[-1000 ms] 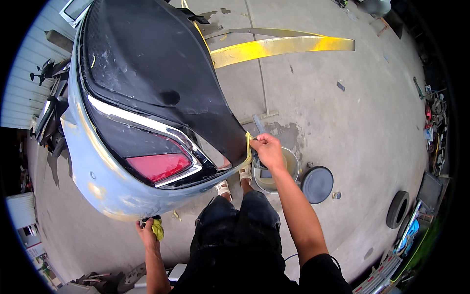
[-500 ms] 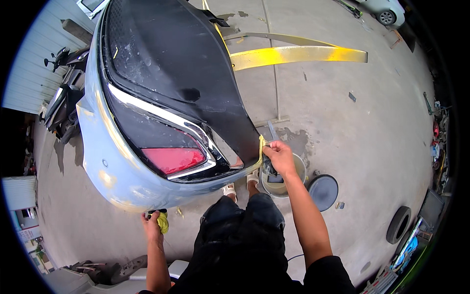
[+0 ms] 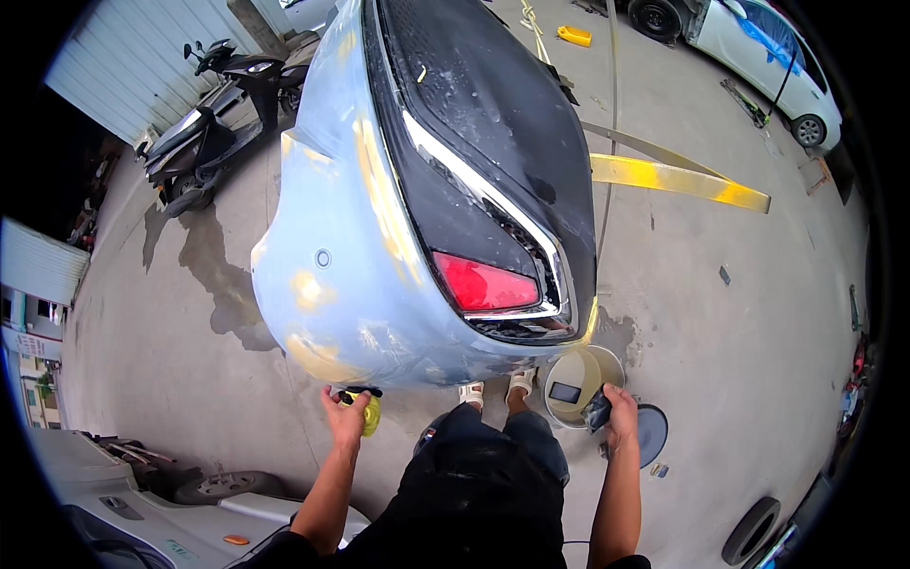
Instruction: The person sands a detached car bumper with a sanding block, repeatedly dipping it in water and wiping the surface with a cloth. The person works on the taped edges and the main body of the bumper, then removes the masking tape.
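A car bumper (image 3: 341,223), pale blue-grey with yellowish sanded patches, stands in front of me. It carries a black panel (image 3: 474,104), a red lamp (image 3: 485,283) and chrome trim. Below its near left edge, my left hand (image 3: 344,417) is closed on a yellow-green cloth (image 3: 371,418); a small black piece also shows at its fingertips. My right hand (image 3: 622,415) pinches a dark, flexible sheet that looks like sandpaper (image 3: 596,412), beside the near right rim of a bucket (image 3: 621,366). Inside the bucket lies a dark rectangular block (image 3: 566,393).
A round dark lid (image 3: 652,436) lies beside the bucket. Yellow-painted curved bars (image 3: 682,178) extend from the bumper's right side. Scooters (image 3: 227,123) stand at far left, white cars (image 3: 768,57) at far right and near left. A tire (image 3: 752,531) lies at lower right.
My right hand has left the bumper's right corner and come down toward me, beside the bucket. The view has turned left. My left hand still holds the cloth under the bumper edge.
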Tool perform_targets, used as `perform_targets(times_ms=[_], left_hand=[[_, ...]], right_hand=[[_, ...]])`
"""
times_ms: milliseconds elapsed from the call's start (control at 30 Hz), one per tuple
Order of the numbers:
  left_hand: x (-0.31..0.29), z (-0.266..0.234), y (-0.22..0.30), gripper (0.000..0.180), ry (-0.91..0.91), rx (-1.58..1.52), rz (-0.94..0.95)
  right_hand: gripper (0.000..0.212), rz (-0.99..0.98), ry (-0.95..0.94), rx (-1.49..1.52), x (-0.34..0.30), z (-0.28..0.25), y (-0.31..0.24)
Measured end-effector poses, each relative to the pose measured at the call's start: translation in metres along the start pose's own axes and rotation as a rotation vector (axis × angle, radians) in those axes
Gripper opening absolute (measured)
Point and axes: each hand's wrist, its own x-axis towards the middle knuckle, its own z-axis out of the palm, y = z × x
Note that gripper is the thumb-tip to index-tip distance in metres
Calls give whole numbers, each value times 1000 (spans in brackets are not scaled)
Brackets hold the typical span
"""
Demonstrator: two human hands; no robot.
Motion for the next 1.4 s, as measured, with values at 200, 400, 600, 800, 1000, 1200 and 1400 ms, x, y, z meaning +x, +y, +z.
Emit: perform_targets(times_ms=[200, 400, 600, 800, 1000, 1200, 1400], left_hand=[[7, -7, -19, 91, -19, -11, 47], [-8, -14, -30, 74, -75, 22, 47], [-52, -5, -44, 49, -123, -24, 27], [-126, 50, -62, 44, -117, -80, 76], [-213, 97, -89, 45, -166, -141, -10], [-259, 167, -90, 41, -359, -119, -36], [-262, 240, -125, 40, -544, 274, 151]], right_hand=[[11, 94, -67, 199, -26, -15, 34], [2, 90, 47, 139, -18, -26, 44], [5, 8, 117, 95, 22, -71, 66], [47, 50, 58, 69, 82, -158, 95], [42, 323, -29, -260, 36, -235, 124], [30, 311, -56, -299, 34, -314, 152], [44, 87, -158, -606, 92, -419, 227]])
